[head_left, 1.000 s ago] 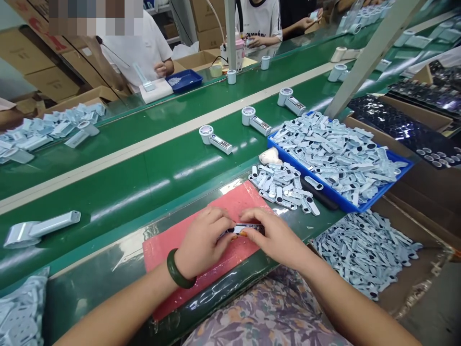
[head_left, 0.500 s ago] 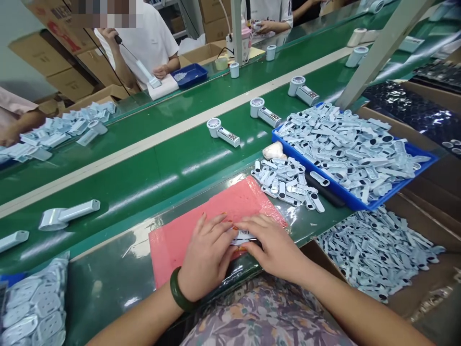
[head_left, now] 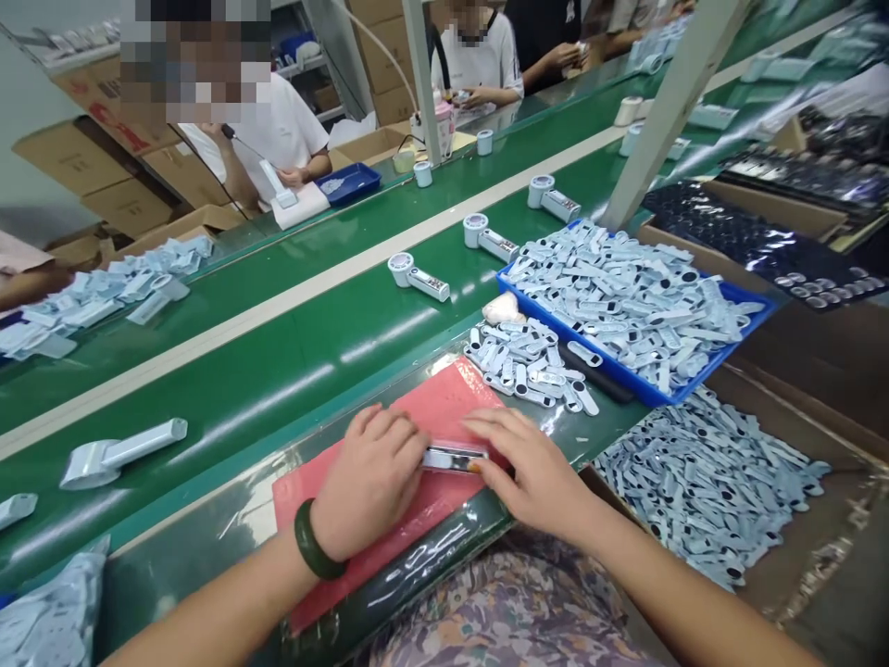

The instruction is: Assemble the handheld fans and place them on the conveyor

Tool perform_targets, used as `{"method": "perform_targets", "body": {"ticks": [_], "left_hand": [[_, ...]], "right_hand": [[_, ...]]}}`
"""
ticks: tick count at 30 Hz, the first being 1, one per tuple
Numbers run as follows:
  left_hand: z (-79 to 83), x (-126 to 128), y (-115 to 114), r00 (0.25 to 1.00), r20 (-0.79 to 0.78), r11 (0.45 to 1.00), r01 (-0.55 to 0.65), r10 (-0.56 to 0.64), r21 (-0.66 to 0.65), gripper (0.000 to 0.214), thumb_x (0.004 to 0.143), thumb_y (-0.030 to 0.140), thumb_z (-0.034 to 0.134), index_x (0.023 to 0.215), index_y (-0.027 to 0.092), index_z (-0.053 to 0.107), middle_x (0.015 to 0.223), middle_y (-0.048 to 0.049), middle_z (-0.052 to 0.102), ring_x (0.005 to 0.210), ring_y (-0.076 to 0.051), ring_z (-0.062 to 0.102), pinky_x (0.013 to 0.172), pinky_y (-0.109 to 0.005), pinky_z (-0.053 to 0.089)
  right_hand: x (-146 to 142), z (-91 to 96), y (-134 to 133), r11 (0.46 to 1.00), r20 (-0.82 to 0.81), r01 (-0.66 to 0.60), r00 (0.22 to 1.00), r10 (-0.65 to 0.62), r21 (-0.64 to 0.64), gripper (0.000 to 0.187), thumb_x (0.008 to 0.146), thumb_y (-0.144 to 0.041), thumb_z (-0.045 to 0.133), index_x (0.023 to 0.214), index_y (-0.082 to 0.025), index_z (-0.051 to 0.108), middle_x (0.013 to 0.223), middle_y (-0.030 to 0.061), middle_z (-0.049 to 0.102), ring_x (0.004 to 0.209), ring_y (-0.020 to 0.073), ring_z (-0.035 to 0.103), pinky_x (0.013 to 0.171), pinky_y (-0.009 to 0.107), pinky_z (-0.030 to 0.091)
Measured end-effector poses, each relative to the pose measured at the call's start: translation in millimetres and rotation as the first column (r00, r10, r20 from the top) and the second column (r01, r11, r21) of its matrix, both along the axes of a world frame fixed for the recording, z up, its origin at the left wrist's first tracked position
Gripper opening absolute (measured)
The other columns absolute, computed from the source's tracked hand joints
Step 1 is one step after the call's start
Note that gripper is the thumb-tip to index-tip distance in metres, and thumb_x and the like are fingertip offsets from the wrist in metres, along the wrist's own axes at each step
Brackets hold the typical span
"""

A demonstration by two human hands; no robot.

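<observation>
A light-blue device handle [head_left: 455, 459], its open side showing dark and metallic parts, lies over the red mat [head_left: 444, 403]. My left hand [head_left: 371, 482], wearing a dark green bangle, is closed around the left end, hiding whatever is there. At the other end is my right hand [head_left: 534, 472], its thumb by the tip and its slightly blurred fingers spread above. Small light-blue strips, some with dark ovals, form a loose pile [head_left: 532, 366] just beyond the mat.
A blue tray [head_left: 740, 347] heaped with strips stands at the right, above a cardboard box [head_left: 757, 602] of more strips. Fan-shaped devices [head_left: 420, 275] lie along the green conveyor belt [head_left: 278, 347]. A slanting post [head_left: 667, 120] rises at the right. Co-workers [head_left: 292, 130] sit opposite.
My hands have drawn apart, exposing more of the handle. My left hand has shifted left, while my right fingers have lifted and spread. The camera view has turned slightly.
</observation>
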State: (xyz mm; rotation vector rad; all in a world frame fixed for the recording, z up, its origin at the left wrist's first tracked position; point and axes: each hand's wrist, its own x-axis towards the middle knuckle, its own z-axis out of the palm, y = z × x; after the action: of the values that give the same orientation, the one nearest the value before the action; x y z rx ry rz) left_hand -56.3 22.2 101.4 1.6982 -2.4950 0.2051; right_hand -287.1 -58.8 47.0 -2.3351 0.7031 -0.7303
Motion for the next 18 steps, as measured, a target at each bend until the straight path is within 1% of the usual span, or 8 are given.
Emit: {"method": "perform_targets", "body": {"ticks": [3,6,9,11,12,14,16,18], "left_hand": [[15.3,45.4,-47.1,0.987,0.162,0.999,0.002,0.006,-0.049,0.025,0.094,0.017,0.046,0.111,0.02,0.064,0.113,-0.0071,0.061,0.121,-0.03,0.049,0.102,-0.053,0.037],[24.1,98.2,-110.9,0.932,0.314,0.978,-0.133,0.179,-0.162,0.025,0.095,0.018,0.046,0.106,0.021,0.069,0.135,-0.0125,0.051,0.136,-0.035,0.038,0.106,-0.059,0.033],[18.5,136.2,-167.9,0.869,0.358,0.939,-0.3,0.342,-0.169,0.031,0.096,0.013,0.043,0.105,0.019,0.073,0.148,-0.0171,0.038,0.144,-0.037,0.026,0.11,-0.065,0.024],[8.2,147.9,-192.2,0.851,0.342,0.916,-0.38,0.399,-0.125,0.035,0.097,0.015,0.041,0.109,0.021,0.074,0.149,-0.0181,0.037,0.144,-0.039,0.027,0.111,-0.068,0.021],[2.5,150.3,-199.1,0.851,0.33,0.912,-0.399,0.408,-0.097,0.037,0.098,0.016,0.04,0.114,0.024,0.073,0.149,-0.0177,0.038,0.142,-0.039,0.031,0.11,-0.067,0.024],[-7.0,152.1,-202.0,0.863,0.305,0.912,-0.406,0.402,-0.051,0.045,0.097,0.014,0.04,0.13,0.032,0.064,0.152,-0.0158,0.035,0.14,-0.036,0.037,0.109,-0.06,0.033],[-11.5,157.6,-190.4,0.877,0.281,0.917,-0.398,0.391,-0.034,0.059,0.095,0.01,0.039,0.147,0.036,0.047,0.159,-0.014,0.023,0.142,-0.03,0.036,0.109,-0.049,0.039],[-10.6,175.4,-164.9,0.881,0.259,0.915,-0.402,0.396,-0.032,0.066,0.092,0.01,0.04,0.154,0.035,0.035,0.162,-0.0127,0.015,0.144,-0.028,0.033,0.111,-0.044,0.038]], "right_hand": [[-0.5,1.2,-21.0,0.969,-0.021,0.203,0.978,-0.208,-0.143,0.028,0.101,-0.027,0.048,0.127,-0.024,0.055,0.126,-0.0018,0.054,0.116,0.0139,0.047,0.101,0.032,0.04],[9.9,6.8,-47.1,0.918,-0.128,0.306,0.93,-0.345,-0.251,0.026,0.1,-0.027,0.048,0.123,-0.023,0.059,0.123,0.0002,0.056,0.113,0.0172,0.048,0.096,0.034,0.039],[32.1,16.3,-73.3,0.887,-0.334,0.327,0.838,-0.432,-0.327,0.029,0.102,-0.031,0.046,0.126,-0.025,0.06,0.12,0.0029,0.057,0.112,0.0214,0.048,0.092,0.038,0.038],[50.2,22.0,-89.3,0.872,-0.444,0.312,0.765,-0.466,-0.377,0.031,0.103,-0.035,0.042,0.127,-0.026,0.06,0.116,0.0052,0.058,0.11,0.024,0.049,0.089,0.041,0.037],[59.0,24.1,-96.6,0.867,-0.475,0.303,0.74,-0.476,-0.396,0.032,0.104,-0.037,0.041,0.126,-0.026,0.061,0.114,0.0064,0.059,0.109,0.0251,0.05,0.088,0.043,0.036],[74.6,26.4,-109.3,0.86,-0.5,0.297,0.715,-0.489,-0.415,0.033,0.103,-0.04,0.043,0.119,-0.021,0.063,0.109,0.0092,0.06,0.107,0.0277,0.051,0.087,0.045,0.036],[86.0,26.9,-119.4,0.856,-0.514,0.299,0.699,-0.497,-0.421,0.031,0.1,-0.04,0.049,0.112,-0.016,0.065,0.106,0.0122,0.06,0.105,0.0305,0.052,0.086,0.046,0.037],[92.3,27.2,-126.4,0.859,-0.529,0.299,0.689,-0.495,-0.415,0.026,0.097,-0.033,0.053,0.108,-0.013,0.066,0.103,0.0139,0.06,0.102,0.0322,0.055,0.085,0.046,0.038]]}}
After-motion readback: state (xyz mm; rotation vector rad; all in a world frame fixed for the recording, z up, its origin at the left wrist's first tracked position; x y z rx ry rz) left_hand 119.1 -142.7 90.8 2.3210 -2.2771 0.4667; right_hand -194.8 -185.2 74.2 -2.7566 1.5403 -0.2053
